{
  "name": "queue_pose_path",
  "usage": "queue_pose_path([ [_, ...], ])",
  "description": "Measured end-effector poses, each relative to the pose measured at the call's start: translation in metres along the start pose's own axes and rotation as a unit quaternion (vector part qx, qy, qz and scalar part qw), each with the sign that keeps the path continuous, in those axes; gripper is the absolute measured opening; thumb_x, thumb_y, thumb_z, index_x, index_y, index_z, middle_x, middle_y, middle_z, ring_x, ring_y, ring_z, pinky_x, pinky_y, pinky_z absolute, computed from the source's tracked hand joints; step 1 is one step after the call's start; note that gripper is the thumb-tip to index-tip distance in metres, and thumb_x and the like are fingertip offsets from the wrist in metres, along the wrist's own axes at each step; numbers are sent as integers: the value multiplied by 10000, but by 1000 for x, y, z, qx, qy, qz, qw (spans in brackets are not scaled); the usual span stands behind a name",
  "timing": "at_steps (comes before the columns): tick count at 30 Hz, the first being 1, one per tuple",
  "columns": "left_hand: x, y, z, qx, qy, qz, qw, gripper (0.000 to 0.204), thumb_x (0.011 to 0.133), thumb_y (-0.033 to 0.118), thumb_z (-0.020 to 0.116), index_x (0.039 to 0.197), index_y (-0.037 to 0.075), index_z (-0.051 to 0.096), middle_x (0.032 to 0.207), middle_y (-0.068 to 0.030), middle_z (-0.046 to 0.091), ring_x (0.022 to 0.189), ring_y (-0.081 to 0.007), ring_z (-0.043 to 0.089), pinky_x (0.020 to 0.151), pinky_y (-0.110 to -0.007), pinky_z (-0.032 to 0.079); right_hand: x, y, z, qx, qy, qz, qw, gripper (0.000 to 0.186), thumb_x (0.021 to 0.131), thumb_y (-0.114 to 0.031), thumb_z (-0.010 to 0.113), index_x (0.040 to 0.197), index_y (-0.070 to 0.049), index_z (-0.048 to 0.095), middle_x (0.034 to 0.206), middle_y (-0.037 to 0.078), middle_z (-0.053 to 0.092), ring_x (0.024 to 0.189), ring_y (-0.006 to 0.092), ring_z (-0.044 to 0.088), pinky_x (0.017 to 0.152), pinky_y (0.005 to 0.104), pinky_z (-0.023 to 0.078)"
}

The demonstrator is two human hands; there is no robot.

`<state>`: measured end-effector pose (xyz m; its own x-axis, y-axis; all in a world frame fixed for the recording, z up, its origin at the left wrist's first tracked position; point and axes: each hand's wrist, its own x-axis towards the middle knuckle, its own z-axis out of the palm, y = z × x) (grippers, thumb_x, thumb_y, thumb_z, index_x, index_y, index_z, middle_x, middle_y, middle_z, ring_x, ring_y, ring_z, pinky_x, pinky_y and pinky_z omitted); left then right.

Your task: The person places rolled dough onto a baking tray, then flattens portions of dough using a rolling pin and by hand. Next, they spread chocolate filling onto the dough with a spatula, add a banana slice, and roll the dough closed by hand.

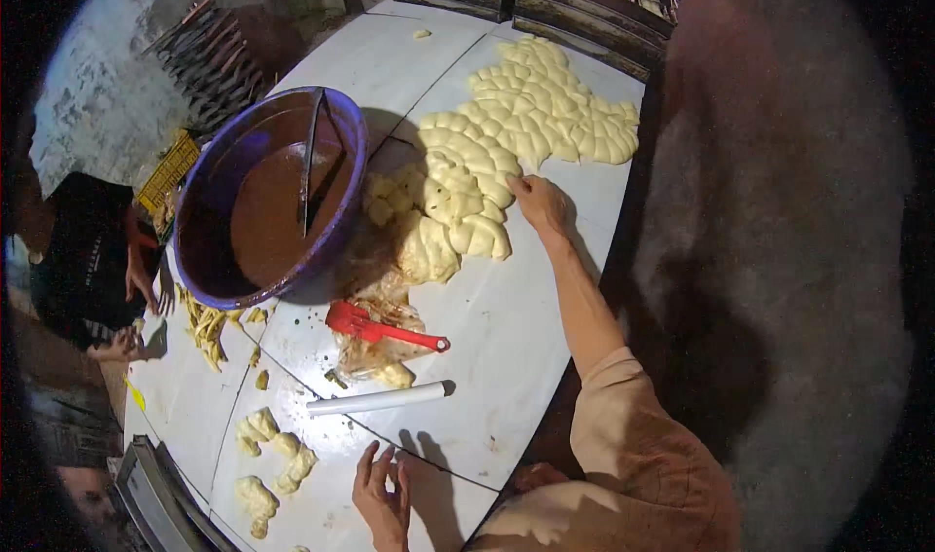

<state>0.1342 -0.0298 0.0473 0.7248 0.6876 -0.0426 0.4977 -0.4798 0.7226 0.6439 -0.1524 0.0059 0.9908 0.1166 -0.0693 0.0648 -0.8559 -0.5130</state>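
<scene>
A wide spread of pale yellow dough pieces, packed side by side, covers the far right of the table. At its right edge my right hand reaches in, fingers bent together and pinching at a dough piece. My left hand hovers over the near part of the table, fingers apart and holding nothing. Beyond it lies a white tube. A red spatula rests on a smeared clear plastic sheet in the middle.
A large purple basin of brown filling stands at left, a dark utensil inside. Small dough lumps and yellowish strips lie left. Wooden boxes line the far edge. Another person's hand is at the left edge.
</scene>
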Motion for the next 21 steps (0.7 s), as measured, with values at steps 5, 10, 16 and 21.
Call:
queue_pose_path([
  [5, 9, -16, 2, 41, -13, 36, 998, 249, 877, 50, 741, 1123, 20, 719, 1265, -234, 661, 941, -337, 721, 765, -379, 574, -8, -25, -8, 17, 6, -62, 998, 596, 882, -622, 662, 1037, -51, 737, 950, 143, 743, 919, 324, 705, 814, 430, 519],
  [10, 11, -10, 1, 12, 8, 36, 999, 304, 884, 17, 711, 1188, 7, 714, 1278, -224, 662, 1083, -332, 682, 879, -377, 555, 19, 14, 34, 189, 23, -71, 979, 336, 861, -328, 755, 963, -15, 690, 774, 61, 613, 710, 173, 548, 655, 345, 465],
  [16, 2, -4, -6, 20, 13, -36, 999, 276, 889, 64, 716, 1158, -1, 726, 1247, -226, 677, 1058, -337, 704, 891, -402, 566, 28, 73, 23, 264, 124, -108, 951, 435, 892, -257, 763, 1240, -21, 649, 942, 88, 733, 803, 171, 704, 657, 292, 527],
  [21, -15, -16, 2, -10, 2, -32, 999, 257, 946, 20, 677, 1198, 19, 727, 1252, -178, 690, 966, -235, 687, 725, -285, 557, 62, 107, -7, 77, 225, -76, 968, 411, 912, -226, 757, 1254, -28, 645, 1104, 140, 706, 962, 258, 696, 834, 361, 547],
])
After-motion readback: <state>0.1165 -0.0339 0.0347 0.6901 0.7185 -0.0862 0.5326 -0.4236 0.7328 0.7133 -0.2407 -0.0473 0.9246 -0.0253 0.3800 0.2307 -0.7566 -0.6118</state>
